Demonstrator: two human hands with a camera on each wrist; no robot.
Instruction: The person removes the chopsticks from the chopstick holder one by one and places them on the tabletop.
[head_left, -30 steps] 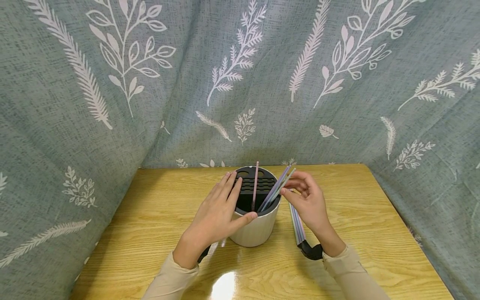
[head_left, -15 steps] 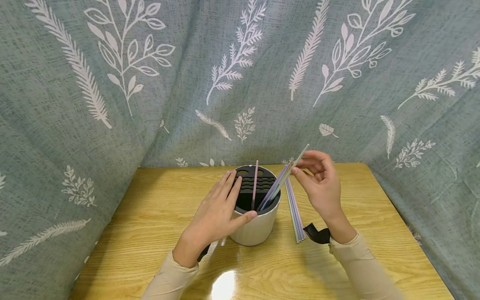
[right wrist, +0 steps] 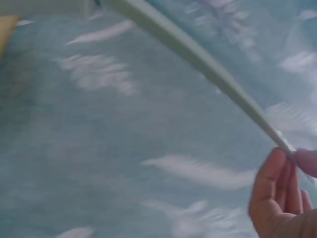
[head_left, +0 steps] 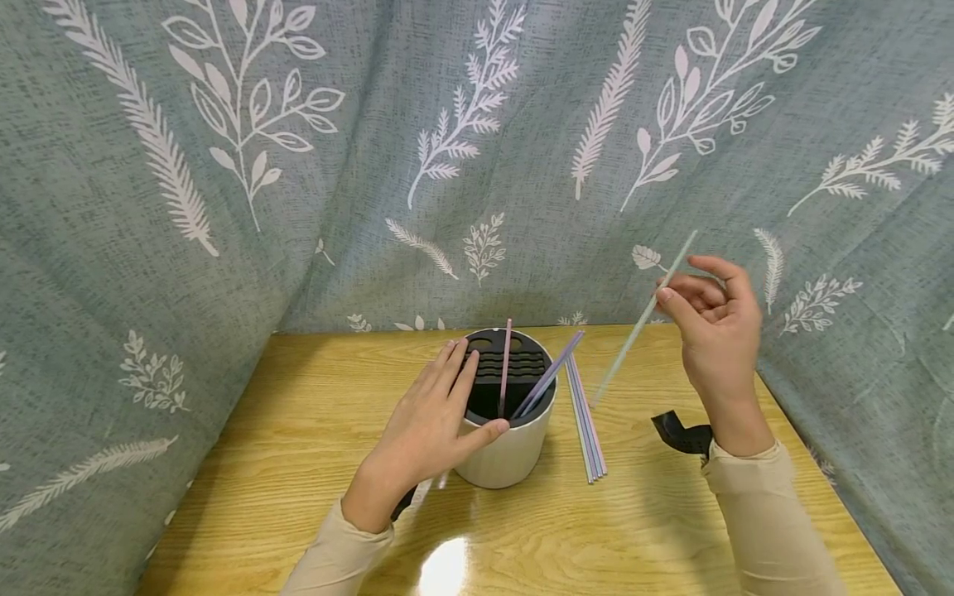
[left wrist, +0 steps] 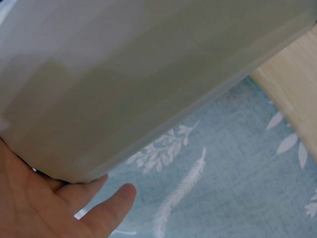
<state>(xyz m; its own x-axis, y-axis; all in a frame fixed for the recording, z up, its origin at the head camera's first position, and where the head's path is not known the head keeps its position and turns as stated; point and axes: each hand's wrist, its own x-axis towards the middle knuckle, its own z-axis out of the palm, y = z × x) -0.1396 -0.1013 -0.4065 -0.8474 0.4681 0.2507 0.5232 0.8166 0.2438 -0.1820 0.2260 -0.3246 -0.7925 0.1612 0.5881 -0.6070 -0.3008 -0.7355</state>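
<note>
In the head view, a white round holder (head_left: 499, 459) with a black slotted top stands on the table. My left hand (head_left: 426, 426) rests over its left rim, fingers fairly straight and thumb along the front edge; the left wrist view shows fingers touching the holder's wall (left wrist: 124, 84). To the right, my right hand (head_left: 719, 339) pinches a pale green straw (head_left: 633, 338) between thumb and fingers, in the air and slanting down to the left. A pink straw (head_left: 506, 364) stands in the holder's front opening, and purple straws (head_left: 553, 372) lean to its right rim.
A narrow bundle of several pastel straws (head_left: 585, 422) lies on the wooden table (head_left: 320, 397) just right of the holder. A patterned grey-green cloth (head_left: 343, 165) hangs behind and along both sides. Black straps (head_left: 681, 432) sit at the wrists.
My right hand has drawn the pale green straw out of the holder and carried it up and to the right. The left hand and holder have stayed put.
</note>
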